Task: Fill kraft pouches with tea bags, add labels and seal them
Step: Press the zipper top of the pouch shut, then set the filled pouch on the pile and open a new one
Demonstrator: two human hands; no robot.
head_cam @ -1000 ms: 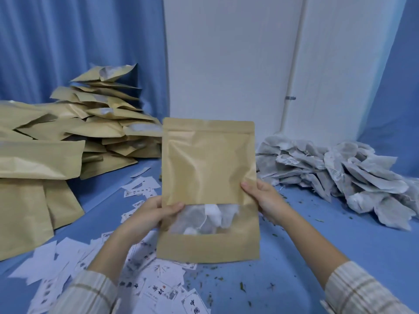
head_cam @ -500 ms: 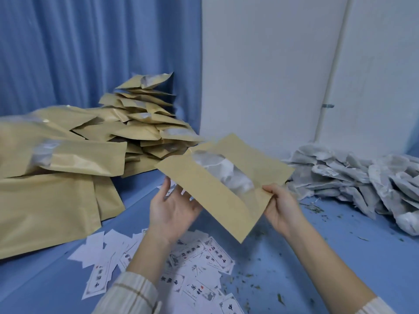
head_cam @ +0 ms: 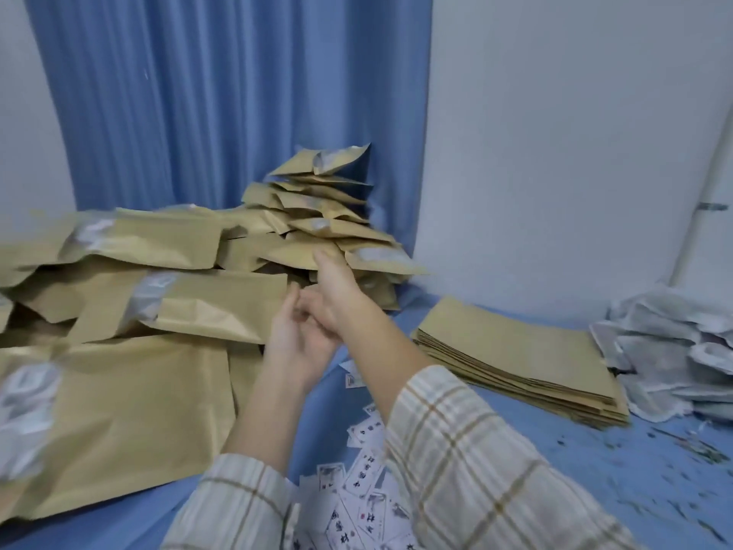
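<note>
Two hands meet in the middle of the head view, above a blue counter (head_cam: 515,450). The left hand (head_cam: 295,339) is palm up with fingers loosely curled, holding nothing. The right hand (head_cam: 337,295) crosses over it, fingers stretched toward a heap of filled kraft pouches (head_cam: 317,216); I cannot tell if it touches one. Just left of both hands, more filled pouches (head_cam: 222,299) lie overlapping, clear windows showing. Well right of the right hand sits a flat stack of empty pouches (head_cam: 519,351), and beyond it a pile of tea bags (head_cam: 670,351). Below the hands, between the plaid sleeves, printed labels (head_cam: 357,498) lie scattered.
</note>
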